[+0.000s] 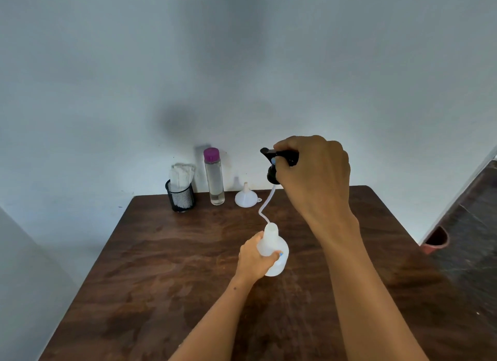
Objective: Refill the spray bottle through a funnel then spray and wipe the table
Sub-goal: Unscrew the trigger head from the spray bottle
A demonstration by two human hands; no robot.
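Observation:
A white translucent spray bottle (274,249) stands on the dark wooden table (166,274) near its middle, and my left hand (254,258) grips its body. My right hand (312,172) holds the black spray head (277,163) lifted well above the bottle. The head's clear dip tube (265,206) curves down, with its lower end still inside the open neck. A small white funnel (245,196) sits upside down at the back of the table. Left of it stands a tall clear water bottle (214,176) with a purple cap.
A black mesh cup (180,196) holding white folded cloths stands at the back left, next to the water bottle. A pale wall rises right behind the table. To the right, beyond the table edge, a reddish pot (435,239) stands on the dark floor.

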